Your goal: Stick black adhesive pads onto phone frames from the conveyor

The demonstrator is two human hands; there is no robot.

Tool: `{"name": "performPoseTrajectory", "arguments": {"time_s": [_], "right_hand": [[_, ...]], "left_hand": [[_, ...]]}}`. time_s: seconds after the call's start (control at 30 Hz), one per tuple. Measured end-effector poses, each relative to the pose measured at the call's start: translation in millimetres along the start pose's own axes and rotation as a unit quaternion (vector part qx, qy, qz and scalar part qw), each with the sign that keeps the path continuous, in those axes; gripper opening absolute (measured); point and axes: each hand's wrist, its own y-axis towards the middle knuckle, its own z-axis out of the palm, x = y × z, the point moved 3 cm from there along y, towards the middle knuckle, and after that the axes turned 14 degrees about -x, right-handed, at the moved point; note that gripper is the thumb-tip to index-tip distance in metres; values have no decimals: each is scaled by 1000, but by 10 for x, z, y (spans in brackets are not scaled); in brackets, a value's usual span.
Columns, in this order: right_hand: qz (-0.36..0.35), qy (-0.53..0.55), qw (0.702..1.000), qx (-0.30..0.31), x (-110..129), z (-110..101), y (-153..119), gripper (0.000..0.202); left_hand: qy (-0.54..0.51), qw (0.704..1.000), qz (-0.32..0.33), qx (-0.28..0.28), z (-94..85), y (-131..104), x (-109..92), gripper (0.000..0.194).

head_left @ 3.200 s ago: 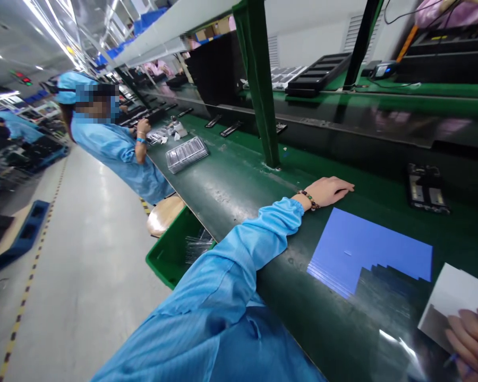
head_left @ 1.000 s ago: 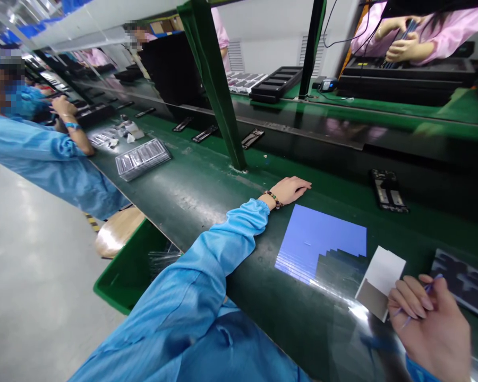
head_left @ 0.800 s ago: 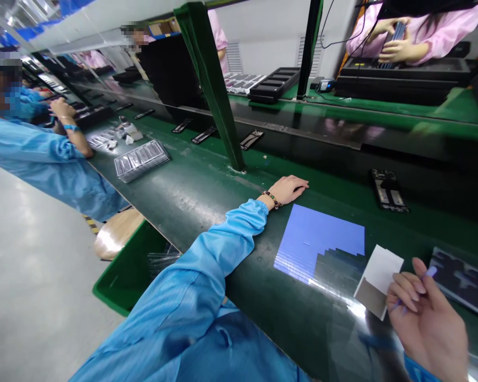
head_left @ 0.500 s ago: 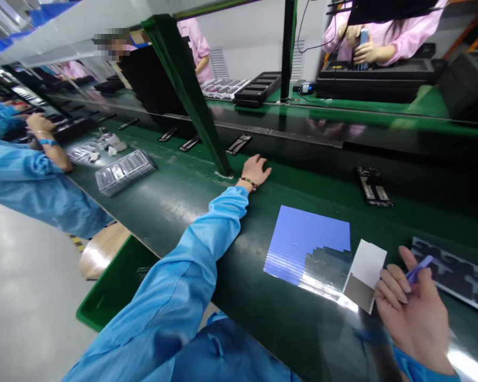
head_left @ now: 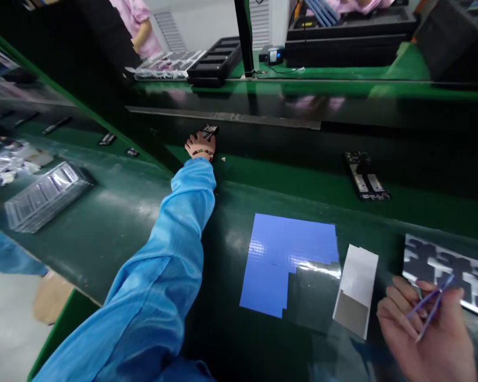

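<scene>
At the far side of the bench, my left hand (head_left: 200,145) lies palm down over an opened phone frame (head_left: 210,129), fingers closed around its near part. The phone's far end shows beyond the fingers. Low on the right, my right hand (head_left: 432,334) holds purple tweezers (head_left: 430,309) between thumb and fingers, their arms apart and nothing visible between the tips. Beside that hand lies a white and grey card (head_left: 358,281). A sheet of dark die-cut stickers (head_left: 446,262) is just behind it. Left of the card is a blue sheet (head_left: 279,249), partly peeled off a clear backing.
Another opened phone frame (head_left: 366,176) lies at the back right. A slanted green post (head_left: 143,140) stands close to my left arm. Clear plastic trays (head_left: 48,196) are stacked on the left. Black trays (head_left: 215,61) and a person in pink (head_left: 139,26) are across the bench.
My view has shifted. My left hand has gone from open beside the phone frame to closing over it. My right hand still holds the tweezers, now turned with both arms showing.
</scene>
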Motion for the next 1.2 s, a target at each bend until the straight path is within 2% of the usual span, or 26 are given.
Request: {"name": "performPoseTrajectory", "arguments": {"time_s": [0.13, 0.23, 0.37, 0.47, 0.53, 0.6, 0.67, 0.7, 0.77, 0.87, 0.97, 1.03, 1.13, 1.2], "right_hand": [[51, 26, 998, 2, -9, -34, 46, 36], [77, 40, 996, -1, -21, -52, 78, 36], [62, 51, 997, -1, -56, -40, 114, 34], [35, 43, 998, 31, -84, 8, 79, 31], [25, 24, 996, 81, -110, 52, 24, 32], [-12, 6, 991, 133, -131, 87, -31, 36], [-65, -5, 984, 167, -157, 104, -67, 41], [-93, -11, 980, 176, -173, 107, -76, 42], [-157, -30, 971, 176, -200, 105, -75, 43], [-258, -86, 951, 144, -227, 101, -44, 43], [-335, -153, 919, 140, -246, 142, -19, 44], [-370, -190, 897, 149, -258, 183, -19, 43], [-408, -240, 868, 149, -275, 226, -32, 41], [-420, -256, 859, 143, -287, 236, -42, 41]], "left_hand": [[-4, 1000, 8, 18, 23, 201, -23, 51], [-25, 999, 16, 15, -86, 178, -81, 58], [-96, 993, 58, 22, -448, -101, -189, 78], [-191, 977, 92, 19, -829, -528, -198, 88], [-343, 934, 78, 67, -1052, -955, -153, 87], [-521, 834, 43, 176, -1223, -1491, -97, 81], [-613, 734, 47, 287, -1358, -2088, -54, 77], [-632, 701, 66, 325, -1411, -2381, -37, 78], [-640, 655, 115, 384, -1463, -2917, -17, 70], [-628, 622, 163, 438, -1423, -3510, -14, 57], [-597, 616, 177, 482, -1349, -3870, -10, 51], [-570, 646, 194, 469, -1339, -4004, 9, 45], [-537, 709, 282, 360, -1394, -4092, 39, 39], [-518, 721, 359, 286, -1434, -4129, 46, 40]]}}
